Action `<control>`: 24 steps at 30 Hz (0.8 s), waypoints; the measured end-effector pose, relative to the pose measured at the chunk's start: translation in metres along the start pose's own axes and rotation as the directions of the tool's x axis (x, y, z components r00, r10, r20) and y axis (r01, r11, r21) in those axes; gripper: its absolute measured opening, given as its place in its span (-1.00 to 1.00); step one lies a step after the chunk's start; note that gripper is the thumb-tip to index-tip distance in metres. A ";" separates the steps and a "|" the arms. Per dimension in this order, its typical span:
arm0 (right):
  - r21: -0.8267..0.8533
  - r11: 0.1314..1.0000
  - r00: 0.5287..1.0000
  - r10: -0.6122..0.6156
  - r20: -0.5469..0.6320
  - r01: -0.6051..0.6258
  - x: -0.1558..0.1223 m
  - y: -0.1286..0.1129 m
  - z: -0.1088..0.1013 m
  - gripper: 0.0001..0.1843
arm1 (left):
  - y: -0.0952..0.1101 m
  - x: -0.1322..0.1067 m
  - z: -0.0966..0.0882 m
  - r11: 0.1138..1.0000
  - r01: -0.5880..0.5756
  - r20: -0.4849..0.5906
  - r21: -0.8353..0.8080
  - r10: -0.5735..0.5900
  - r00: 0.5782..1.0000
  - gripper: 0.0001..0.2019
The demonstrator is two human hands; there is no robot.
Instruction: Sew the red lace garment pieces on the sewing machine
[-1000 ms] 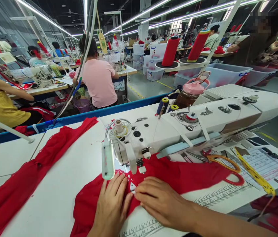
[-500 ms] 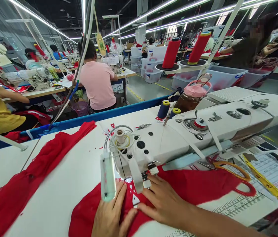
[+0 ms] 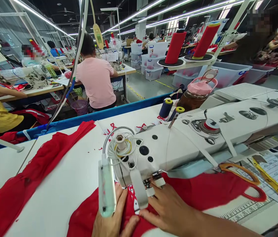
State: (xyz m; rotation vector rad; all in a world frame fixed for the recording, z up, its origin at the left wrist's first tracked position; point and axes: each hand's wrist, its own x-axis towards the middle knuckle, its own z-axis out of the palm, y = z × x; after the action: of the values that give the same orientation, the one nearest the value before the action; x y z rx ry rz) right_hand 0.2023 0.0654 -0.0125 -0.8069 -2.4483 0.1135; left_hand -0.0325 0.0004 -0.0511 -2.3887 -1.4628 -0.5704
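Thing: red fabric piece (image 3: 203, 191), thin cloth, bright red all over
Trim: a narrow white-and-red patterned band (image 3: 134, 201) runs along its edge near the needle
Pose: lies flat, spread from left to right with soft creases; its right end narrows into a thin red loop (image 3: 254, 197)
Place: on the white table (image 3: 74, 177), near the front edge, passing under the head of the sewing machine (image 3: 178, 148)
Contact: left hand (image 3: 114, 222) and right hand (image 3: 173, 212) lie flat on it, either side of the band, fingers stretched toward the needle
Hidden: its near edge runs out of the bottom of the view
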 end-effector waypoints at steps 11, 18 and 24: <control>-0.038 0.999 0.998 -0.019 0.061 0.021 0.001 -0.001 -0.004 -0.79 | -0.001 -0.005 0.003 1.000 0.020 -0.024 0.005 -0.020 1.000 -0.40; -0.079 0.997 0.999 -0.009 0.035 0.012 0.000 -0.002 -0.002 -0.75 | 0.002 0.001 -0.002 0.999 0.025 -0.011 0.022 -0.024 1.000 -0.44; -0.039 0.999 0.999 -0.035 0.000 0.035 0.002 0.002 -0.002 -0.78 | 0.001 0.003 -0.002 1.000 0.009 -0.015 0.021 -0.008 1.000 -0.41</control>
State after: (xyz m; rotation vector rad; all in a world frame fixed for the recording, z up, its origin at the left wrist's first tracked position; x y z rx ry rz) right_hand 0.2025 0.0680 -0.0102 -0.7802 -2.4699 0.0523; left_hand -0.0311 0.0013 -0.0476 -2.3582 -1.4664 -0.5701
